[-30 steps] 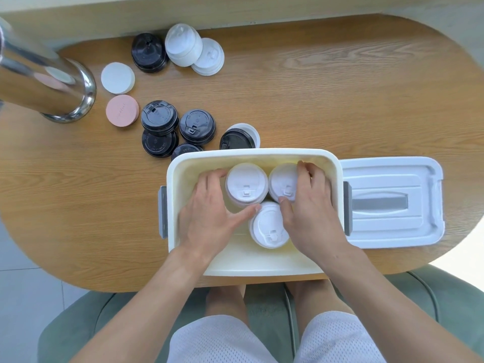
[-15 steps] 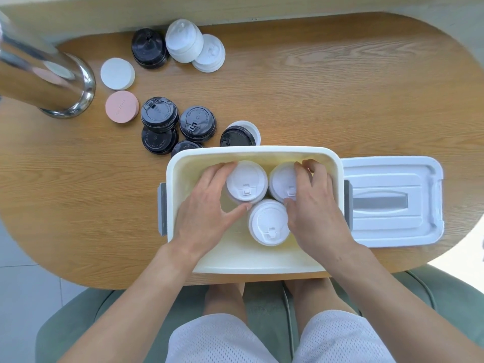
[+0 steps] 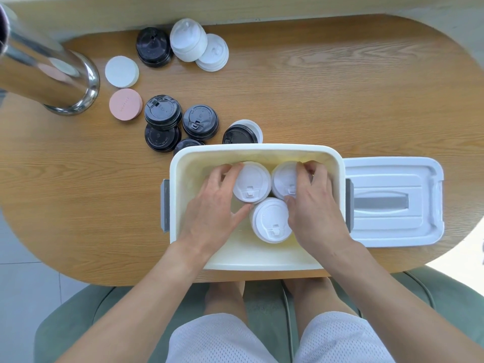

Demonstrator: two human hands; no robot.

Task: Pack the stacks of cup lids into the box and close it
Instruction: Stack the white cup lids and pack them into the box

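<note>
I see my left hand [image 3: 213, 205] gripping 1 white lid stack [image 3: 252, 182] in the box [image 3: 256, 258], my right hand [image 3: 313, 208] gripping another stack [image 3: 282, 179].

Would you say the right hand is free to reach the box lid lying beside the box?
Probably not yet: the right hand grips a white lid stack inside the box. Nothing covers the box lid.

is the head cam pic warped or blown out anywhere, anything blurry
Head view: wide-angle bend, the wooden table edge curves and the steel cylinder at far left leans and smears; overexposed white patch on the floor at lower right; daylight is soft, with faint shadows under the hands, left hand and right hand, inside the box; white lid stacks stay sharp, embossing readable.
</note>
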